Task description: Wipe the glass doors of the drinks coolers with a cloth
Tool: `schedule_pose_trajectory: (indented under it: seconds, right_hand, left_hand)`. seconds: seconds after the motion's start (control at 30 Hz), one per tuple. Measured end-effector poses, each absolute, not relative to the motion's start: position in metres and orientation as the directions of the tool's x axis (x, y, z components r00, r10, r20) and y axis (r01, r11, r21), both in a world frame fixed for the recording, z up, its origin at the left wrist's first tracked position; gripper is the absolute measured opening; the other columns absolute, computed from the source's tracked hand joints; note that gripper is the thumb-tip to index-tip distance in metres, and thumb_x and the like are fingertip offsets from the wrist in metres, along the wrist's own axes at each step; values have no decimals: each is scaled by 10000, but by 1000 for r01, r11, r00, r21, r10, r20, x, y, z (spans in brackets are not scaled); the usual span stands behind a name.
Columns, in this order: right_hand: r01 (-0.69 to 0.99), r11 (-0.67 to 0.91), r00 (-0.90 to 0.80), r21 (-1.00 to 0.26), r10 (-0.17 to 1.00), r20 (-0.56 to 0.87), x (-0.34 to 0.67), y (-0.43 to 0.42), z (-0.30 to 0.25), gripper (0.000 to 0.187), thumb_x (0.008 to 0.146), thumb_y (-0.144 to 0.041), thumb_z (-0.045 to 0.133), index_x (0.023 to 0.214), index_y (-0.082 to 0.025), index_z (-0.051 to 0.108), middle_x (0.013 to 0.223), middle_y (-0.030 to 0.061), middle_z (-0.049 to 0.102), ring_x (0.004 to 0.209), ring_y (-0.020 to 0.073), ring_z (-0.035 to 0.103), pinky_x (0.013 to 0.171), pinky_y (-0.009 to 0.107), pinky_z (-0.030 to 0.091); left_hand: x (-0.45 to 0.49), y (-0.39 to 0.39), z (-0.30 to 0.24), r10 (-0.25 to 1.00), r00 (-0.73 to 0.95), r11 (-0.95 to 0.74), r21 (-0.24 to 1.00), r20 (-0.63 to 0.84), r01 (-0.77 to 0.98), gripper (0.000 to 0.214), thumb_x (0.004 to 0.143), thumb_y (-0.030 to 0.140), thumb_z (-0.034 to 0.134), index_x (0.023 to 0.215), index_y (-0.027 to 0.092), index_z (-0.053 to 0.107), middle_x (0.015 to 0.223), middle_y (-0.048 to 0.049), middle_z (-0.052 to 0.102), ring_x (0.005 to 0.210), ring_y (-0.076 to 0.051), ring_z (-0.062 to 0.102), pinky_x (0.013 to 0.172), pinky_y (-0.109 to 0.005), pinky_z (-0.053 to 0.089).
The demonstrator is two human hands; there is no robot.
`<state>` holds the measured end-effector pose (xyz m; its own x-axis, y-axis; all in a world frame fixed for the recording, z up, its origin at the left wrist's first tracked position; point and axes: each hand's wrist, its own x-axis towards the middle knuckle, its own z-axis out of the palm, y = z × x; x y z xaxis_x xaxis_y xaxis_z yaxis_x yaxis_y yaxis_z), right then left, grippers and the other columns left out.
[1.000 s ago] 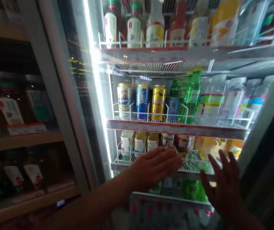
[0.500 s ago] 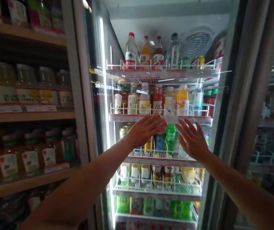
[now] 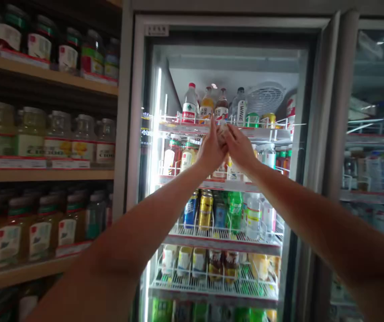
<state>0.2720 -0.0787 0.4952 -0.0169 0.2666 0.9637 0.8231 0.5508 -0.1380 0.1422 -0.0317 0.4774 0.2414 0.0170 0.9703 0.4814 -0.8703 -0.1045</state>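
Both my arms reach up into an open drinks fridge (image 3: pixel 316 134). My left hand (image 3: pixel 213 151) and my right hand (image 3: pixel 241 148) meet just under the front edge of the top shelf (image 3: pixel 262 133), in front of the bottles on the second shelf (image 3: pixel 266 184). Their fingers are pressed together round a small pale thing (image 3: pixel 223 129) that I cannot make out. Right above the hands stand the top shelf's bottles (image 3: pixel 189 105). Cans (image 3: pixel 206 209) and green bottles (image 3: pixel 235 209) fill the third shelf below my forearms.
Wooden shelves (image 3: pixel 44 174) with rows of jars (image 3: pixel 39 235) run along the left. A second glass-door fridge (image 3: pixel 376 179) stands at the right. The fridge's lower wire shelves (image 3: pixel 212 286) carry more cans and bottles.
The view has risen from the lower shelves to the fridge's top. Both hands went from open and apart at the lower shelves up to the top shelf's edge and closed together.
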Motion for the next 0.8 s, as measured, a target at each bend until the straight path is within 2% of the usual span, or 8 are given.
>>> schedule_pose_trajectory:
  seconds: [0.07, 0.17, 0.27, 0.43, 0.53, 0.6, 0.7, 0.8]
  right_hand:
    - [851, 504, 26, -147, 238, 971, 271, -79, 527, 487, 1064, -273, 476, 1532, -155, 546, 1538, 140, 606, 1404, 282, 598, 1215, 497, 494]
    - [914, 394, 39, -91, 138, 990, 291, -86, 568, 554, 974, -84, 493, 1524, -123, 545, 1631, 136, 492, 1532, 264, 447, 1308, 486, 363]
    - [969, 245, -32, 5, 107, 994, 321, -92, 572, 479, 1039, -107, 429, 1498, -126, 567, 1664, 97, 443, 1567, 270, 373, 1337, 483, 268]
    - [981, 164, -129, 103, 154, 980, 351, -87, 521, 628, 1095, -334, 450, 1655, -55, 385, 1704, 179, 398, 1606, 332, 317, 1338, 554, 277]
    - [968, 145, -217, 202, 94, 972, 369, -87, 517, 528, 1036, -266, 485, 1540, -132, 571, 1730, 116, 375, 1614, 341, 309, 1333, 583, 254]
    - [979, 115, -172, 169, 17, 985, 385, -88, 525, 494, 998, -215, 471, 1451, -138, 653, 1716, 117, 398, 1589, 338, 356, 1320, 575, 263]
    - [984, 153, -90, 93, -25, 996, 398, -88, 523, 581, 1001, -171, 396, 1539, -32, 564, 1650, 204, 473, 1556, 293, 422, 1306, 494, 321]
    - [932, 240, -283, 270, 20, 959, 395, -89, 501, 566, 1076, -219, 363, 1581, -15, 517, 1639, 229, 476, 1574, 264, 400, 1317, 453, 316]
  left_hand:
    - [148, -34, 499, -11, 356, -899, -165, 935, 405, 1078, 992, 193, 623, 1722, 97, -164, 1614, -227, 528, 1365, -286, 639, 1123, -444, 594]
    - [133, -28, 529, -82, 434, -852, -289, 897, 437, 851, 1015, 272, 600, 1736, 129, 170, 1767, -165, 297, 1621, -340, 324, 1322, -521, 361]
    - [102, -8, 541, -159, 436, -727, -404, 886, 555, 613, 1082, 338, 492, 1680, 240, 401, 1779, -69, 297, 1659, -348, 214, 1373, -597, 170]
    - [74, 24, 516, -199, 346, -663, -386, 917, 641, 628, 1067, 334, 503, 1686, 287, 407, 1754, -43, 359, 1653, -336, 237, 1372, -636, 102]
    - [74, 24, 502, -190, 344, -644, -381, 920, 663, 641, 1058, 318, 501, 1689, 258, 404, 1760, -61, 346, 1660, -336, 217, 1375, -628, 85]
    - [76, 20, 498, -170, 342, -654, -366, 924, 662, 640, 1058, 324, 491, 1689, 258, 406, 1763, -58, 340, 1663, -338, 209, 1375, -632, 76]
    - [77, 17, 496, -148, 331, -693, -337, 932, 638, 634, 1066, 356, 473, 1692, 280, 403, 1761, -19, 342, 1672, -323, 179, 1381, -632, 53]
    - [76, 22, 494, -111, 327, -743, -297, 939, 600, 652, 1069, 411, 453, 1709, 325, 365, 1764, 61, 316, 1688, -289, 83, 1394, -606, -11]
